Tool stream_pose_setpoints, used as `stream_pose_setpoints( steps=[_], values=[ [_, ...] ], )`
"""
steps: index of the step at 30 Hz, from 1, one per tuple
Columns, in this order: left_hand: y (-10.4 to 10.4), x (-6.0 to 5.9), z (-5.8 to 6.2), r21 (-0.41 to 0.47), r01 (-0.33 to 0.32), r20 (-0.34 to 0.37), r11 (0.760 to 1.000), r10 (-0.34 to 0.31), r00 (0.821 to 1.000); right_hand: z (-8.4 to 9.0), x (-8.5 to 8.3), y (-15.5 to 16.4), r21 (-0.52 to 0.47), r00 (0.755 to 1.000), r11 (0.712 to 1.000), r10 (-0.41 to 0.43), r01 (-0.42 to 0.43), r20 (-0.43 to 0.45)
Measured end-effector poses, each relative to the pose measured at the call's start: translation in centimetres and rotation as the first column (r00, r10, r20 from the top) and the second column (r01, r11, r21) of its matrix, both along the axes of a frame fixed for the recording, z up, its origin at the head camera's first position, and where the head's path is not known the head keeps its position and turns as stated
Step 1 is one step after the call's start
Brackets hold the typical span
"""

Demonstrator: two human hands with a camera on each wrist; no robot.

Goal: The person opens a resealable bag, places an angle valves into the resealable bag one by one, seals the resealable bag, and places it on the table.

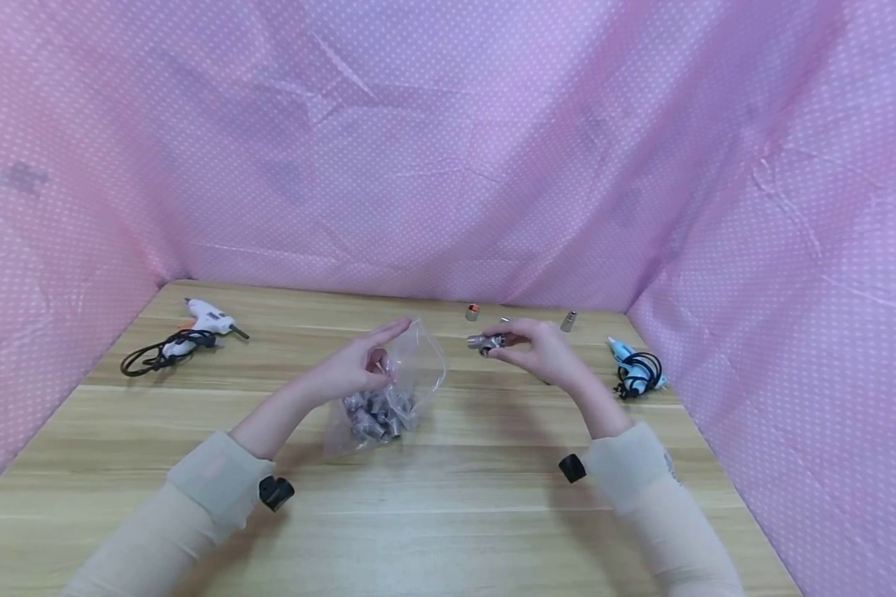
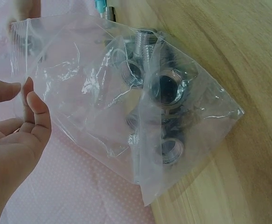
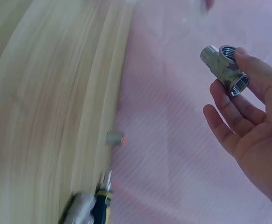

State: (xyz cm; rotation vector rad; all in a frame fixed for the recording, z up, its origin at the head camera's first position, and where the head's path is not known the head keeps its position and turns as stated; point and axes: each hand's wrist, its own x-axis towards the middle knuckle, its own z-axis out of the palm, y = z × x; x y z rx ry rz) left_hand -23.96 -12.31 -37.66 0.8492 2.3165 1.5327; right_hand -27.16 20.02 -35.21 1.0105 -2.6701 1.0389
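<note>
Pink dotted cloth (image 1: 448,149) walls in a wooden desk (image 1: 448,514). At the middle, the left hand (image 1: 358,369) pinches the top edge of a clear bag (image 2: 126,107) of metal fittings (image 2: 166,86), fingers (image 2: 38,105) together on the plastic. At 2 o'clock from the bag, the right hand (image 1: 541,352) holds a metal tee fitting (image 3: 225,69) above the desk, fingers (image 3: 259,70) clamped on it. Glue guns lie at 10 o'clock (image 1: 205,319) and 3 o'clock (image 1: 630,365).

The fitting (image 3: 225,67) is shiny threaded metal. The bag (image 2: 126,93) is clear, crinkled glossy plastic. The table (image 1: 448,514) is matt pale wood.
</note>
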Motion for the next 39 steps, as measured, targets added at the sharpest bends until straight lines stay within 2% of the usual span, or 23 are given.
stream_pose_setpoints(
  steps=[4, 9, 17, 20, 27, 39],
  values=[
    [0.0, 0.0, 0.1, -0.006, -0.006, -0.01, 1.0, 0.006, 1.0, 0.2, 1.0, -1.7, -0.039, 0.996, 0.997, 0.057, -0.06, -0.068],
    [0.0, 0.2, 0.4, -0.025, -0.018, -0.014, 1.0, 0.018, 1.0, -0.2, 1.6, -3.8, -0.052, 0.989, 0.993, 0.102, -0.109, -0.109],
    [0.1, 0.1, 0.3, -0.03, -0.015, -0.001, 0.999, 0.015, 1.0, -1.5, 1.6, -6.7, 0.074, 0.972, 0.992, 0.113, -0.1, -0.204],
    [0.1, 0.0, 0.1, -0.026, -0.014, -0.001, 1.0, 0.014, 1.0, -2.0, 1.4, -7.4, 0.101, 0.971, 0.989, 0.125, -0.106, -0.202],
    [0.1, -0.1, 0.1, -0.027, -0.016, -0.01, 0.999, 0.016, 1.0, -2.4, 1.3, -8.2, 0.077, 0.968, 0.989, 0.141, -0.127, -0.208],
    [-0.3, 0.1, 0.2, -0.033, -0.028, 0.007, 0.999, 0.028, 1.0, -1.1, 1.9, -6.7, 0.064, 0.969, 0.989, 0.144, -0.134, -0.201]
  ],
)
